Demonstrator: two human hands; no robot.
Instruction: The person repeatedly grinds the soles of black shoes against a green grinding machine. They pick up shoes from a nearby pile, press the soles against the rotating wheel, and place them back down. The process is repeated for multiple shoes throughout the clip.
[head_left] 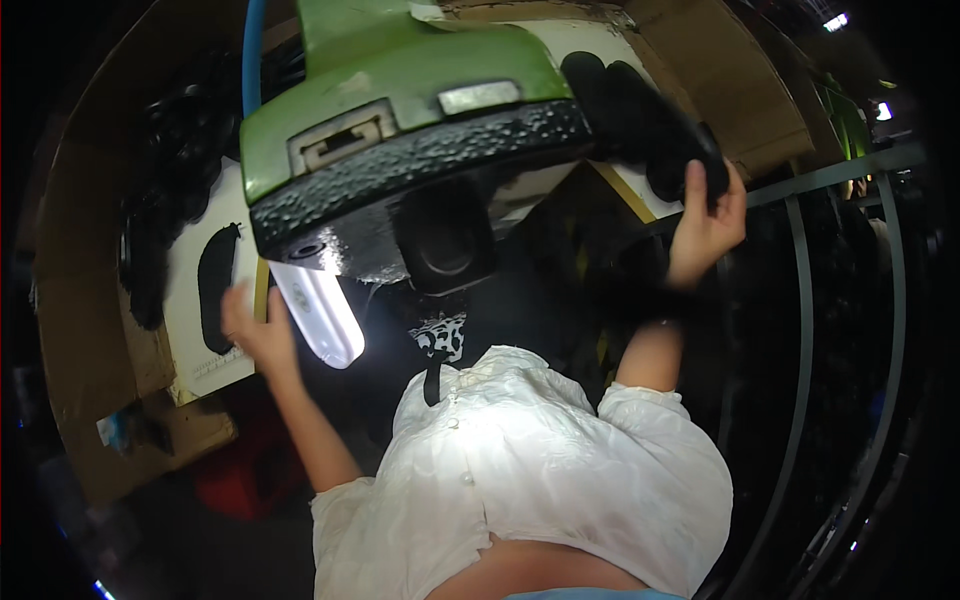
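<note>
Left of green machine (400, 110): L hand (258, 325), blurred, fingers parted beside flat blk piece (214, 290). Right of machine: R hand (712, 225) gripping dark bundle's (640, 120) end. Both prob. light, bendy; best held by edges.

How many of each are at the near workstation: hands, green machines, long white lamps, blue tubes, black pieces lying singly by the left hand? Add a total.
Hands: 2 (left hand, right hand)
Green machine: 1
Long white lamp: 1
Blue tube: 1
Single black piece by the left hand: 1
Total: 6
</note>
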